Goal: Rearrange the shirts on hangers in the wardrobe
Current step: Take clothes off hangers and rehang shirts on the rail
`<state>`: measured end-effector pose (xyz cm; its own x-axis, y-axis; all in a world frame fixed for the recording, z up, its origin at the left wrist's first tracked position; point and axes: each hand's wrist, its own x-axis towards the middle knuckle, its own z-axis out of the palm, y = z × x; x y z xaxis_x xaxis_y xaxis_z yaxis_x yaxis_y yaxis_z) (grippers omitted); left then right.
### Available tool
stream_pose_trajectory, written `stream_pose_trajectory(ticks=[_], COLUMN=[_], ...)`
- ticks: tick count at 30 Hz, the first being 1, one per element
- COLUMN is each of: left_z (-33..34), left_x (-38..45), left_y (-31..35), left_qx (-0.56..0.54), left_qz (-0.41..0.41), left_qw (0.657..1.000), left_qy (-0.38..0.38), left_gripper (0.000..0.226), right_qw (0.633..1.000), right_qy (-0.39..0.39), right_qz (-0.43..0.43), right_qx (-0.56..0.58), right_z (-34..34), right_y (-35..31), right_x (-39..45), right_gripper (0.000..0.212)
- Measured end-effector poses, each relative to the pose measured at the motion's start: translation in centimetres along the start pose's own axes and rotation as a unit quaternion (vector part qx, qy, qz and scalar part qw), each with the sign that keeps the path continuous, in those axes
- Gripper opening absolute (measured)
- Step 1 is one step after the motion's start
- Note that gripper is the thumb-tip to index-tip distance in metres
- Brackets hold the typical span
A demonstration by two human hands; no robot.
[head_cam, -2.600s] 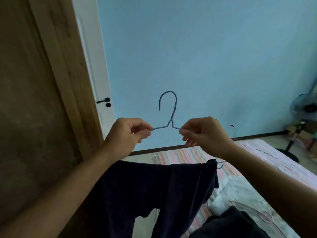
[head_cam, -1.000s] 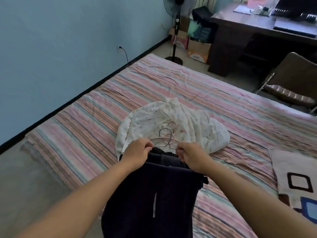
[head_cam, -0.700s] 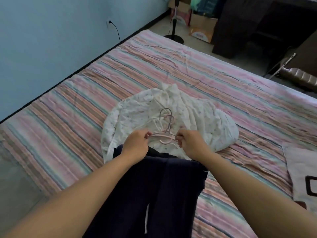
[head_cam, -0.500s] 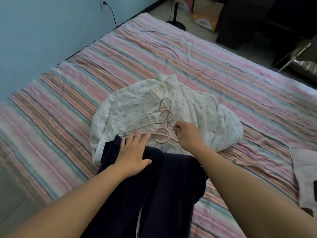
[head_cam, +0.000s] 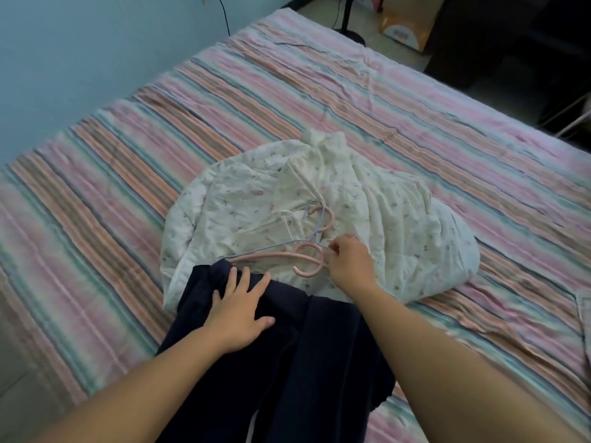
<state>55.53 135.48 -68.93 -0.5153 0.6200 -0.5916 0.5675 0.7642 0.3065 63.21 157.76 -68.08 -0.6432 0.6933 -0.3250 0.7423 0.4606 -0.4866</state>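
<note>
A dark navy shirt (head_cam: 303, 362) lies on the near edge of the bed (head_cam: 415, 129), its top end overlapping a crumpled white flowered shirt (head_cam: 399, 225) that sits in a heap at the middle of the striped bedspread. On the white shirt, just beyond the navy one, lie two hangers partly crossed: a pink hanger (head_cam: 287, 255) with its hook curling toward the near side, and a thin blue wire hanger (head_cam: 315, 233) whose hook points away, over the white cloth.

The left hand (head_cam: 240, 314) reaches in from the lower left with the forearm stretched forward. It lies palm down on the upper part of the navy shirt, fingers straight and spread apart, thumb out to the right, pressing flat on the cloth without gripping it.

The right hand (head_cam: 350, 262) comes in from the lower right, the arm long and nearly straight, the wrist over the edge of the white shirt. Its fingers are curled in and close together at the spot where the two hangers meet, by the shoulder of the blue wire hanger. They seem to pinch the wire there, though the fingertips are turned away and the exact hold is hidden.

Beyond the bed stand a pale blue wall (head_cam: 80, 43), a cardboard box (head_cam: 404, 28) on the floor, and dark furniture (head_cam: 511, 36) at the top right.
</note>
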Motion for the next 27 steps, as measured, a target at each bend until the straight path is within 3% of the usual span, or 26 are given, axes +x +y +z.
stream_pose_trajectory(ticks=[6,10,14,20,27], left_z=[-3.7,-9.1,-14.5,-20.7,-25.8], left_x=[-2.9,-5.7,-10.3,-20.9,-36.6], left_y=[0.4,1.6,2.9,2.7,-1.6], left_qx=[-0.024,-0.074,-0.072,-0.002,0.065], left_qz=[0.021,0.062,0.091,0.093,0.041], left_qw=[0.996,0.986,0.98,0.976,0.971], left_qy=[0.082,0.133,0.165,0.197,0.227], left_gripper=[0.081,0.076,0.075,0.076,0.069], right_qw=[0.998,0.984,0.973,0.952,0.932], right_qy=[-0.034,-0.022,-0.027,-0.02,-0.024], right_qz=[-0.044,-0.133,-0.189,-0.259,-0.322], right_qx=[-0.023,-0.115,-0.13,-0.16,-0.163], right_z=[-3.2,-6.2,-9.5,-13.5,-17.3], right_y=[-2.9,-6.5,-10.9,-18.1,-27.1], right_x=[-2.2,-5.3,-10.0,-20.1,-34.5], right_gripper=[0.033,0.029,0.032,0.038,0.043])
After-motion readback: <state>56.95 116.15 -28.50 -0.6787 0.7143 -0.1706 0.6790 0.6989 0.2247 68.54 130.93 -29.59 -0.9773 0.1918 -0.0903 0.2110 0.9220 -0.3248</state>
